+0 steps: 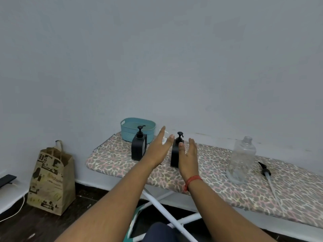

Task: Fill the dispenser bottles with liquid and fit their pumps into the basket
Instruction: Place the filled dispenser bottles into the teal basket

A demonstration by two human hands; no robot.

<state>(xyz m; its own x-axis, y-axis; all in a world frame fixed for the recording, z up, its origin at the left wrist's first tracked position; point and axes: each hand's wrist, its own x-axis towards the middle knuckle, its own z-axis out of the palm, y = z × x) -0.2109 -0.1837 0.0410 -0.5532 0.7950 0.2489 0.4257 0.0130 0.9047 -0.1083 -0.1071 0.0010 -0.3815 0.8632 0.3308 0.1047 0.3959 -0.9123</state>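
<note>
Now both hands reach forward over an ironing board [218,180] with a leopard-print cover, which stands against a grey wall [157,58]. The left hand [158,149] is at about 11 o'clock from the middle of the picture's lower half, its fingers [162,131] straight and spread, holding nothing; it passes in front of the gap between the two black dispenser bottles. The right hand [188,158] is just beside it at 1 o'clock, palm turned inward, its fingers straight and relaxed; its thumb lies across the front of the right black dispenser bottle [174,156], but whether it truly touches the bottle I cannot tell. A red thread band [192,181] circles the right wrist.

The left black dispenser bottle [139,147] stands upright with its pump fitted, just in front of the teal basket [150,130], which sits at the board's far left end by the wall. The right bottle also stands upright with its pump on. Well apart at 3 o'clock stands a clear plastic bottle [242,159], uncapped, and just beside it at 4 o'clock a loose pump [265,171] with its long tube lies flat on the cover.

On the floor at 9 o'clock stands a printed brown paper bag [50,182].
</note>
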